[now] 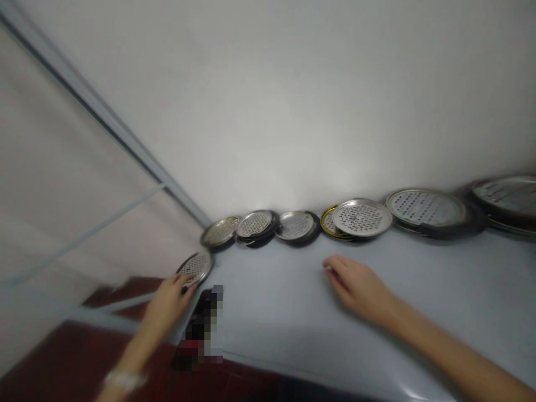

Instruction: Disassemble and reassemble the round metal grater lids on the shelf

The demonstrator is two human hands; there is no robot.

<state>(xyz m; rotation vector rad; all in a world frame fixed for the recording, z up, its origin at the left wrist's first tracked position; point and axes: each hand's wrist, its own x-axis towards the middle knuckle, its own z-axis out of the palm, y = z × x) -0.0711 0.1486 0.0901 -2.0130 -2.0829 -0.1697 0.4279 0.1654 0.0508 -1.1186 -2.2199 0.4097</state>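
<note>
My left hand (pixel 170 298) is at the left end of the table, its fingers and thumb closed on the near edge of a round metal grater (pixel 196 267) with a perforated face. That grater sits at the table's left edge. My right hand (pixel 354 282) hovers over the table with loosely bent fingers and thumb a little apart, and nothing shows in it. Behind it, a silver round grater (pixel 362 218) overlaps a gold-rimmed one (pixel 329 220). Motion blur softens both hands.
More round graters line the wall: a dull one (pixel 221 231), two small silver ones (pixel 254 223) (pixel 296 225), a larger one (pixel 425 207) and another at the right (pixel 508 195). A dark, partly pixelated object (pixel 201 318) lies at the white table's (pixel 268 312) left edge. Red floor (pixel 71 357) shows below.
</note>
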